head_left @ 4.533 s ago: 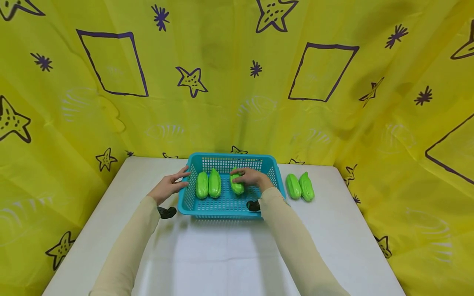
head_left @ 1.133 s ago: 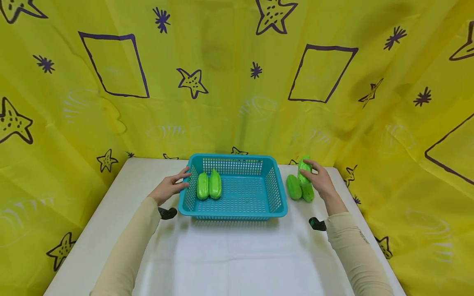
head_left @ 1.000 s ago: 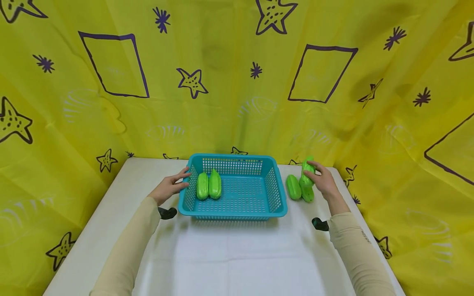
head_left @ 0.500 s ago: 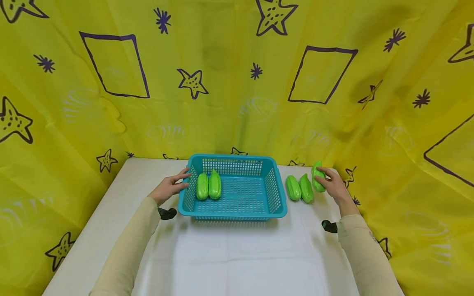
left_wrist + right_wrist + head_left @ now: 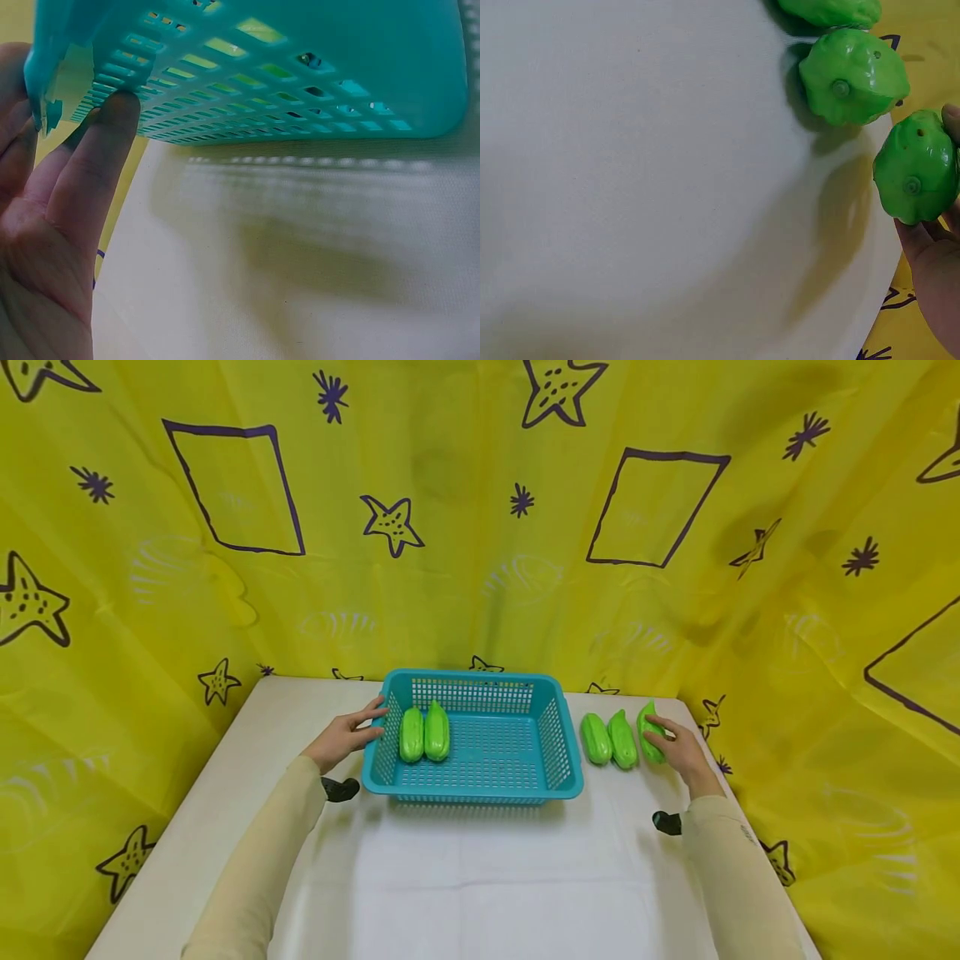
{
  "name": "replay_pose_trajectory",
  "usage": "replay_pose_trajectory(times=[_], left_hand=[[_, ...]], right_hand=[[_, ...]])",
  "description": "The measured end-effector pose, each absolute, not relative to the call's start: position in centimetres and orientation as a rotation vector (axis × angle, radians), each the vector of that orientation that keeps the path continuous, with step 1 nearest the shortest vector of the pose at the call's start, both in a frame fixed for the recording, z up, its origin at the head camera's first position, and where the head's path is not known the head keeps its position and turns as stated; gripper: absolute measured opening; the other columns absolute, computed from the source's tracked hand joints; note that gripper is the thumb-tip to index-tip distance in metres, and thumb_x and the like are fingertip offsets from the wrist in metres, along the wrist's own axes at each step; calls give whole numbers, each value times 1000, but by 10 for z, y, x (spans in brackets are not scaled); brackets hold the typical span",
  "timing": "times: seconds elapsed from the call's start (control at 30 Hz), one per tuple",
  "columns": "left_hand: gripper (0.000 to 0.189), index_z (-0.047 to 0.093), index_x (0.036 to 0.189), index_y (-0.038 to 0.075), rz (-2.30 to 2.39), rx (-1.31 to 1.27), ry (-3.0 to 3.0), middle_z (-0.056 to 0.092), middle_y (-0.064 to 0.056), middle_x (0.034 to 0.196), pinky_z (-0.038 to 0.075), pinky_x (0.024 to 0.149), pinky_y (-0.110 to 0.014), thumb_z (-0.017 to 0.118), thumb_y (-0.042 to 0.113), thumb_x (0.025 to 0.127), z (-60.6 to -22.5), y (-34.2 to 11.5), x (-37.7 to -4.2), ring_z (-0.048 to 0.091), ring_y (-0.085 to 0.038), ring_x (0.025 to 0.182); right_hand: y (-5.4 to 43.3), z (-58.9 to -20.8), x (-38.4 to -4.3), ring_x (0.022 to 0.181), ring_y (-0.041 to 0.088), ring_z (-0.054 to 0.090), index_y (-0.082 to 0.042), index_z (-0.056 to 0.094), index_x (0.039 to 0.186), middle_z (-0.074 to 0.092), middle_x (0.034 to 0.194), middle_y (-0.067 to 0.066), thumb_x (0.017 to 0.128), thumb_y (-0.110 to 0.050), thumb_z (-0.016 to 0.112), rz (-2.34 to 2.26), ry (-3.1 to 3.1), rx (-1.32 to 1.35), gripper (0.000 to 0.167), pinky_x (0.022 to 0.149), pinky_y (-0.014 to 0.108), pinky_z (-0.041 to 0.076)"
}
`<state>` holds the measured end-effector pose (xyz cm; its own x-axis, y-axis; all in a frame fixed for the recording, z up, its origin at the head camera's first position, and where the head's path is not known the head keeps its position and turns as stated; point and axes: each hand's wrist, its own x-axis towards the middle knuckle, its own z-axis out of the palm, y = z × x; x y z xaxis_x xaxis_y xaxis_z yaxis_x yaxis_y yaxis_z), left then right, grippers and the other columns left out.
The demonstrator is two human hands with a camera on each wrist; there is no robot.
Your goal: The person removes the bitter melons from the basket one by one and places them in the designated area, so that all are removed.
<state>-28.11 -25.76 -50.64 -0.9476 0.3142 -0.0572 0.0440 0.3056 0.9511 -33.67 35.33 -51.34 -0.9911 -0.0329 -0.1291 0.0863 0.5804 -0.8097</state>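
My left hand [image 5: 343,743] rests against the left side of the blue plastic basket [image 5: 468,792], fingers extended. In the left wrist view its fingertips [image 5: 120,112] touch the perforated outer wall below the rim. With thumb and fingers my right hand [image 5: 678,748] pinches a glossy, lumpy green bitter melon [image 5: 649,735], low over the table's right side. The stem end of this bitter melon [image 5: 915,172] faces the camera in the right wrist view. Left of it lie two others, a pointed bitter melon [image 5: 622,742] and a rounder-ended bitter melon [image 5: 596,739].
Inside the basket's left part, a blunt-ended bitter melon [image 5: 412,735] and a pointed bitter melon [image 5: 437,732] stand side by side. Below everything is a white table [image 5: 465,893]. A yellow patterned curtain [image 5: 480,602] closes off the back and both sides.
My right hand has lifted a bitter melon out of the basket, carried it right past the two on the table, then lowered it beside them. The left hand has stayed at the basket.
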Motion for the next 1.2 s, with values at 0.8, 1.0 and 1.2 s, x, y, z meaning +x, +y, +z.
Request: replay_pose_trajectory(times=[0.8,1.0,1.2], left_hand=[[55,35,151,1,1699,323,2333,13,4,163,34,110,-55,55,16,102,-482,-249,-266,21,-39,145],[56,34,151,2,1700,330,2331,13,5,163,33,110,-56,55,17,102,-483,-249,-266,21,-39,145],[56,34,151,1,1706,327,2329,13,5,163,34,110,-56,55,16,102,-485,-250,-267,20,-40,145]], right_hand=[[352,-534,-341,142,52,12,-5,34,152,14,157,31,103,-29,50,-1268,2667,139,56,113,66,14],[349,-533,-342,143,51,9,-4,35,151,15,157,29,103,-24,51,-1281,2683,171,54,114,64,13],[344,-529,-340,143,50,10,-4,33,152,14,158,28,104,-23,49,-1290,2667,186,54,114,63,15]])
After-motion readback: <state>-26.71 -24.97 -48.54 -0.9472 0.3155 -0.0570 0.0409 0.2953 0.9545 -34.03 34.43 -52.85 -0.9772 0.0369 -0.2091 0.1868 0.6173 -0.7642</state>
